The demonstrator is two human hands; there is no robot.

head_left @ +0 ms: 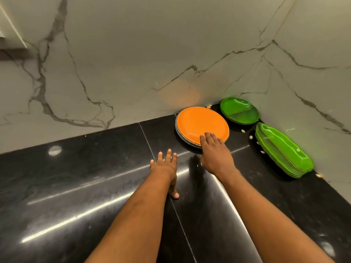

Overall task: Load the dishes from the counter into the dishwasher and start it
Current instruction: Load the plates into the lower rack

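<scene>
a pale cabinet corner (11,25) juts in at the frame's 10 o'clock edge, against the veined marble wall (114,63). below it runs the glossy black counter (76,186), streaked with reflected light.

near the middle of the frame the left hand (166,166) is over the counter, fingers straight and spread toward 12 o'clock, thumb stuck out toward 6. it holds nothing; whether the palm touches the stone cannot be told.

just at its 2 o'clock is the right hand (216,152), likewise flat and gripping nothing. its straight fingers lie on top of the orange plate (201,122) at the plate's 6 o'clock rim.

the orange plate lies flat on a small stack of grey plates (182,138), whose edges show at its 8 o'clock side, close to the wall. at 2 o'clock from it, apart, a round green divided plate (239,111) sits in the counter's corner. at 4 o'clock from the orange plate a stack of long green leaf-shaped plates (281,150) lies along the side wall.

small pale bits (251,137) are scattered on the counter among the plates; what they are cannot be told.
</scene>
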